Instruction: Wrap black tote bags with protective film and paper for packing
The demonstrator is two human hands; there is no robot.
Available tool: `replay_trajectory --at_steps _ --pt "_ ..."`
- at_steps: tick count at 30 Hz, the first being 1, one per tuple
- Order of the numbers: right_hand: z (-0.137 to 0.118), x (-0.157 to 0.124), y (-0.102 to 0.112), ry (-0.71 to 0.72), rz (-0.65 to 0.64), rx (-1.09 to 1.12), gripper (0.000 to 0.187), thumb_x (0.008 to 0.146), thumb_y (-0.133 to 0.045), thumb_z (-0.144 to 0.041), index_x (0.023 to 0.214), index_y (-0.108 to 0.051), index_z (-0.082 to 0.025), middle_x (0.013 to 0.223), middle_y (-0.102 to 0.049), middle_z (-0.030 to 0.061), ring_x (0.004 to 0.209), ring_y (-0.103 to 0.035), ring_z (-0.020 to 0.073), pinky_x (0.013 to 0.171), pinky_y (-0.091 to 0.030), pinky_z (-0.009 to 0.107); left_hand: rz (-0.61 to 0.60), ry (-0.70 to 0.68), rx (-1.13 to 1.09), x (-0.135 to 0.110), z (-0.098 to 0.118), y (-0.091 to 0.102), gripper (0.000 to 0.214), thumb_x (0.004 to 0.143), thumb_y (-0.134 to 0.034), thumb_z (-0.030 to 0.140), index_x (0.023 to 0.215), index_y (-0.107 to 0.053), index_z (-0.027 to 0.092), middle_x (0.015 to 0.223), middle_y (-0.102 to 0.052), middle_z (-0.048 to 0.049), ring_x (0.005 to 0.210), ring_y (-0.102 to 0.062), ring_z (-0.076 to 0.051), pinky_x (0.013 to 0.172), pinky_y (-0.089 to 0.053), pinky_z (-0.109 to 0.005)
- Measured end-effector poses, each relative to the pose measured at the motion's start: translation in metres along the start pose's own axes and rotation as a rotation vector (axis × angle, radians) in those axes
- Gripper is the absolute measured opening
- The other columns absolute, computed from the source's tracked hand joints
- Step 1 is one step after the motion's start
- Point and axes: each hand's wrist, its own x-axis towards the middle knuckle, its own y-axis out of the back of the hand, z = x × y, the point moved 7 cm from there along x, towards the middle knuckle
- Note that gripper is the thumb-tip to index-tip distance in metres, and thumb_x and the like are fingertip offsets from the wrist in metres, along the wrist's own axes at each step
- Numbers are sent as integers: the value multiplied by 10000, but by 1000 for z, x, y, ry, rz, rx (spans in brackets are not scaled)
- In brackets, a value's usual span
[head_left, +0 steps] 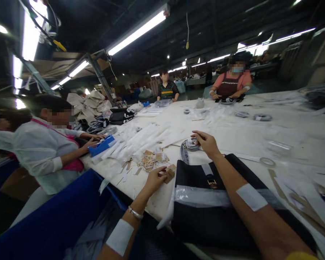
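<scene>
A black bag (206, 202) with a gold clasp and a clear plastic band across it lies on the white table (233, 137) in front of me. My left hand (155, 179) is closed in a pinch on a small brown cardboard tag (169, 174), beside a pile of similar tags with strings (151, 160). My right hand (206, 142) reaches past the bag, its fingers curled on a coiled grey strap (191, 145). Both forearms carry a white patch, and a bracelet circles my left wrist.
Long white plastic sleeves (141, 141) lie spread at the table's middle left. A person in white (43, 148) at the left holds a blue object (102, 145). Two more people sit at the far side. A blue bin (56, 220) stands at lower left. Paper scraps lie at right.
</scene>
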Motion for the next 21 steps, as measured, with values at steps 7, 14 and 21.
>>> replay_trajectory --at_steps 7,14,21 --pt "-64 1 3 -38 -401 -322 396 838 -620 -410 1161 -667 -186 1097 -706 80 717 -681 158 634 -554 271 9 -84 147 -8 19 18 427 697 -667 153 1122 -683 190 1140 -685 -97 805 -679 -214 795 -541 -368" --pt "-43 -87 149 -303 -413 -1098 486 825 -597 -442 1224 -656 -171 1203 -670 113 1119 -609 345 1005 -434 475 -225 154 9 -53 15 8 544 825 -502 637 981 -675 146 886 -710 -106 761 -684 -233 672 -562 -339" --pt "-21 -178 186 -577 -481 -921 663 784 -487 -714 1219 -661 -246 1258 -642 66 1215 -535 378 1076 -372 484 -496 503 -119 -92 24 -31 763 748 -448 801 1050 -662 134 975 -713 -126 890 -664 -263 717 -535 -332"
